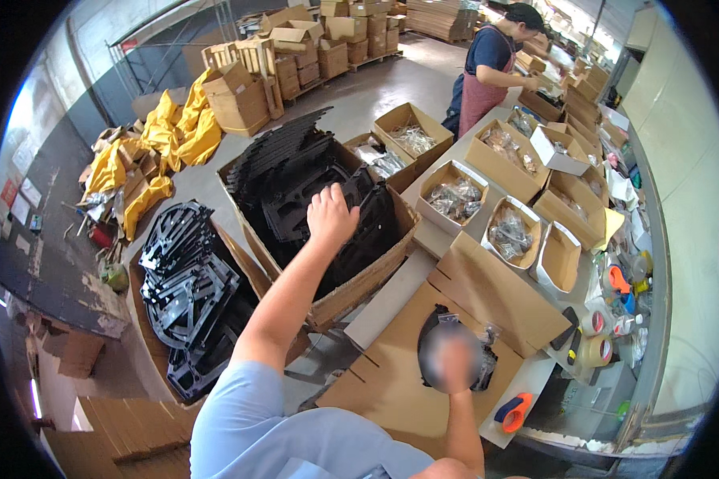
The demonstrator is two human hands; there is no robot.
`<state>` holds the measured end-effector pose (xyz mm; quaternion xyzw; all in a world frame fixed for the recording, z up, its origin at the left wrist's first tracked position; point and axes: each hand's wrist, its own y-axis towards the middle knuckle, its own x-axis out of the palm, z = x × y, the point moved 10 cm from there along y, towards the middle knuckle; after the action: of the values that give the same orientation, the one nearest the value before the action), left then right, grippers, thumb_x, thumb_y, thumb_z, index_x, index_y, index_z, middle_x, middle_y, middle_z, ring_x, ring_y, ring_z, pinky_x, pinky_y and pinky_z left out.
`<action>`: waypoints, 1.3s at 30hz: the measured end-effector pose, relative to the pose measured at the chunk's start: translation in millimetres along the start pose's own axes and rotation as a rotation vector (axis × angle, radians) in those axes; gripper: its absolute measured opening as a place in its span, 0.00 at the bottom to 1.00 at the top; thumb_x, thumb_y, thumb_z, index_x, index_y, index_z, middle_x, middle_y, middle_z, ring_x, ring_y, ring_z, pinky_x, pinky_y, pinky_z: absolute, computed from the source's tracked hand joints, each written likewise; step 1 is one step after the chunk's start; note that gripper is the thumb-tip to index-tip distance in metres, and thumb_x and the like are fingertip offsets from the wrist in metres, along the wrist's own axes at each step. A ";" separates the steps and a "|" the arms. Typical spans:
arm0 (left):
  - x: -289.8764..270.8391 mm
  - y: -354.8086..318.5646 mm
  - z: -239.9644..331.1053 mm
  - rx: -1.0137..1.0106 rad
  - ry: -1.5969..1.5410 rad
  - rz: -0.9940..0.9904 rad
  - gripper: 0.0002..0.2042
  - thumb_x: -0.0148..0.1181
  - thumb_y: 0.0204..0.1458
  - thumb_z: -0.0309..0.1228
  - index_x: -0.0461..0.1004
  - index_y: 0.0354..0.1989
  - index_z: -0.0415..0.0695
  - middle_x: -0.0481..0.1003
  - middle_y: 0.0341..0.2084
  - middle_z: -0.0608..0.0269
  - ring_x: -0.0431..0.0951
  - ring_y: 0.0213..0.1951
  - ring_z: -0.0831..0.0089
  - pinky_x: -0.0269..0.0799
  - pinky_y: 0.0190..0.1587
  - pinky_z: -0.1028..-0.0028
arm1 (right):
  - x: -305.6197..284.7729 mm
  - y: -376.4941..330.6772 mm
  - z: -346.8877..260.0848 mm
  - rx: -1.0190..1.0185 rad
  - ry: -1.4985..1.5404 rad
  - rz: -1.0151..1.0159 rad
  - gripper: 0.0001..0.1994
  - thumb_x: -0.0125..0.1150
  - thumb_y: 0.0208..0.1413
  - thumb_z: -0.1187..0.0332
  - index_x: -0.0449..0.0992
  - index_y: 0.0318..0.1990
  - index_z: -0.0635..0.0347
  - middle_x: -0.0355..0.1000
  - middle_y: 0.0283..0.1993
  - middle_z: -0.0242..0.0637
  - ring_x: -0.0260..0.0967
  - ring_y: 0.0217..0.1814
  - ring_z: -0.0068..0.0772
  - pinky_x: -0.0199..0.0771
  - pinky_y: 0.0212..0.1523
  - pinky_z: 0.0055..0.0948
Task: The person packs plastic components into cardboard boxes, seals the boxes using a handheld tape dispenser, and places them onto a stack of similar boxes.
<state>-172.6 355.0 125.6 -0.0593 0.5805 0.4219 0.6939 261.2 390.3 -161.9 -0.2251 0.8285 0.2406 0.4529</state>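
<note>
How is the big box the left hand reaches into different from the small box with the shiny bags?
The big box stands on the floor, packed with black plastic parts; the small box sits on the table and holds clear bags. The left hand reaches into only the big box. Both are open brown cardboard.

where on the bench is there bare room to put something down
Free: the flat cardboard sheet left of the right hand, and the closed flap behind it. Crowded: the open boxes of bagged parts and the tape rolls on the right.

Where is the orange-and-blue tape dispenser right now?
In the head view, the tape dispenser lies at lower right on the bench, just right of the right hand, below the tape rolls.
</note>
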 end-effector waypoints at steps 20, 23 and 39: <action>10.2 20.3 14.2 -0.072 -1.092 -0.812 0.06 0.60 0.48 0.24 0.74 0.34 0.39 0.73 0.22 0.67 0.73 0.24 0.76 0.70 0.30 0.74 | -103.2 -112.9 -44.1 0.482 0.171 0.225 0.16 0.64 0.46 0.69 0.74 0.44 0.61 0.66 0.52 0.46 0.62 0.56 0.48 0.63 0.56 0.38; -57.5 -14.5 65.2 0.089 -1.128 -0.786 0.11 0.57 0.51 0.24 0.74 0.43 0.38 0.73 0.28 0.68 0.73 0.34 0.77 0.69 0.40 0.76 | -109.9 -137.0 -31.6 0.599 0.282 0.255 0.16 0.64 0.45 0.69 0.74 0.44 0.61 0.66 0.50 0.46 0.63 0.55 0.48 0.63 0.56 0.39; 176.6 -429.1 225.9 1.367 -0.204 -0.470 0.22 0.52 0.50 0.33 0.67 0.57 0.53 0.63 0.49 0.58 0.65 0.50 0.62 0.56 0.57 0.40 | -166.5 -220.0 68.3 0.820 0.085 0.625 0.09 0.58 0.48 0.75 0.75 0.39 0.64 0.72 0.41 0.47 0.68 0.47 0.49 0.66 0.52 0.39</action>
<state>273.6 302.2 -128.2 0.3039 0.6185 -0.1917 0.6988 516.4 285.0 -94.1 0.2195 0.9000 0.0108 0.3765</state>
